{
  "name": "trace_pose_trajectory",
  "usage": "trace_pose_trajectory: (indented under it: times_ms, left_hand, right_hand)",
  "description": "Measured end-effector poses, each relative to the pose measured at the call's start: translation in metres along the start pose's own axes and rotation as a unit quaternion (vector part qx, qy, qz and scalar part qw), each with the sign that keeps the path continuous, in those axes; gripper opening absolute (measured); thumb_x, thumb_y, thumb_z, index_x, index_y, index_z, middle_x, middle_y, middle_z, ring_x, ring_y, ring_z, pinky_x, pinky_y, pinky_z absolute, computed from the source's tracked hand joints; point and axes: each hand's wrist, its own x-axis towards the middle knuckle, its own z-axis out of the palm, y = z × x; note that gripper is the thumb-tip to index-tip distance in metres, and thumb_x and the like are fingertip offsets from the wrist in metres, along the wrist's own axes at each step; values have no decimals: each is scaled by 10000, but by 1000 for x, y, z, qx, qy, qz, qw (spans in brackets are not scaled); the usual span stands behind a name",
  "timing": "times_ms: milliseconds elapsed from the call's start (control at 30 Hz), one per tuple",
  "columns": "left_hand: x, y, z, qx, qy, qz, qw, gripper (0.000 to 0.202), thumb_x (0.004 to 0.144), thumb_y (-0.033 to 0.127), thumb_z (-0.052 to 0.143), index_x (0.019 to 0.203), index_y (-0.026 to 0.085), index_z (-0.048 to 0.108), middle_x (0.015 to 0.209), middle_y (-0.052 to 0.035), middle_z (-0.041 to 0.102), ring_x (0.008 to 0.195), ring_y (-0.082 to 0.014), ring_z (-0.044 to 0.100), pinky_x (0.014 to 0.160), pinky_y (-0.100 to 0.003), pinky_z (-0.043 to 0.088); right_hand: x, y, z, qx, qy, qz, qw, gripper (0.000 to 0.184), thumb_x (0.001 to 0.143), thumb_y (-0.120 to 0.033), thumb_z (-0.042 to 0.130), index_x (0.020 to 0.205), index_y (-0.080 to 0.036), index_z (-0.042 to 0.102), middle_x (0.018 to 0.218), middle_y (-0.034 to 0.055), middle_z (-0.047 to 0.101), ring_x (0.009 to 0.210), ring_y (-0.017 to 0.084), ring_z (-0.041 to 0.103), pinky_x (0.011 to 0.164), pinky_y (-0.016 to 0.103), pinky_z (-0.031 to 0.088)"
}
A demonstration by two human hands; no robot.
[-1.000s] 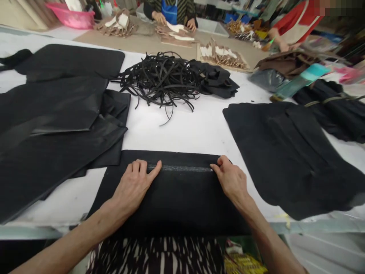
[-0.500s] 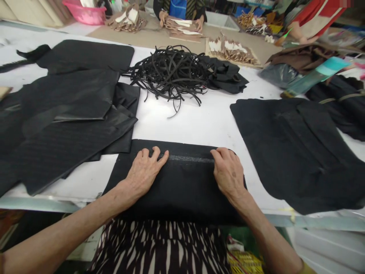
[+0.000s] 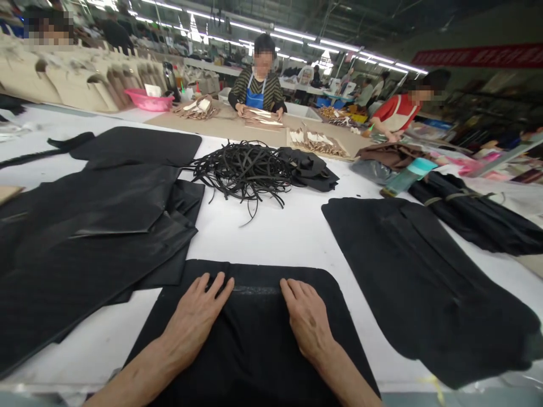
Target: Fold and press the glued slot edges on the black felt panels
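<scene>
Fingers [image 3: 216, 284] of my left hand [image 3: 195, 314] and right hand [image 3: 309, 317] rest unclenched on the black panel [image 3: 254, 362] atop the worktop [image 3: 263, 243], its pale strip [image 3: 257, 290] crosswise between them (neither nearer, by my feed).

At ten o'clock from the middle of the view, a pink basin [image 3: 148, 102] is set beside a dark bottle [image 3: 169, 78], with cream-coloured items [image 3: 70, 85] ranged farther out. At twelve, brown and white pieces [image 3: 262, 116] are held by a co-worker in a blue apron [image 3: 255, 97]. Toward one, strip lights [image 3: 294, 35] are fixed overhead. At two, a red top [image 3: 385, 108] is worn by another person; beyond, a red banner [image 3: 479, 56] is hung. Just before three, a teal-lidded bottle [image 3: 409, 176] is seen aslant near brown fabric [image 3: 392, 152].
</scene>
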Motion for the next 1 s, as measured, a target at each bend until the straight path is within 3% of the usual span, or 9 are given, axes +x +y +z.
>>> trace_pose_trajectory:
  times_ms: [200, 500, 667, 767, 867, 1000]
  left_hand:
    - [2, -6, -1, -47, -10, -22, 999, 751, 719, -77, 305, 1361, 310, 341, 1396, -70, 425, 1218, -285, 447, 1003, -438, 414]
    - [-17, -27, 10, -38, 12, -55, 998, 696, 737, -86, 275, 1352, 225, 375, 1384, -67, 442, 1203, -259, 448, 1005, -397, 420]
    - [-20, -37, 4, -13, -18, -86, 996, 694, 687, -121, 269, 1321, 121, 414, 1402, -84, 417, 1205, -245, 447, 1007, -329, 425]
    - [-16, -33, -4, -6, 8, -99, 995, 648, 691, -111, 286, 1283, 87, 461, 1387, -117, 429, 1210, -272, 440, 1019, -370, 411]
    - [-1, -12, -14, -40, 43, -41, 997, 611, 726, -80, 310, 1275, 133, 473, 1343, -124, 473, 1194, -273, 455, 1023, -417, 397]
    - [25, 21, -20, -107, 35, 94, 989, 524, 784, 19, 395, 1289, 151, 441, 1277, -126, 522, 1159, -277, 483, 1003, -438, 413]
  right_hand:
    - [-4, 1, 4, -13, -12, -16, 1000, 389, 783, -29, 492, 1141, -148, 587, 1114, 109, 615, 972, 255, 553, 825, 364, 490]
    - [-10, 10, 6, -1, -13, -19, 1000, 424, 778, 2, 473, 1177, -108, 567, 1077, 117, 623, 993, 273, 550, 842, 383, 502]
    - [-11, 20, 3, 63, 18, 34, 997, 400, 800, 17, 416, 1121, -141, 596, 1057, 88, 641, 962, 220, 579, 865, 336, 497]
    - [-8, 21, -4, 77, 49, 77, 993, 392, 819, 5, 385, 1117, -145, 591, 1041, 93, 648, 946, 209, 587, 857, 336, 499]
    - [6, 3, -10, 73, 46, 57, 995, 393, 804, 4, 418, 1117, -160, 591, 1064, 97, 633, 964, 228, 564, 855, 369, 482]
    - [21, -27, -6, 80, -4, -32, 996, 365, 811, -63, 510, 1154, -177, 558, 1047, 80, 618, 940, 220, 542, 849, 371, 465]
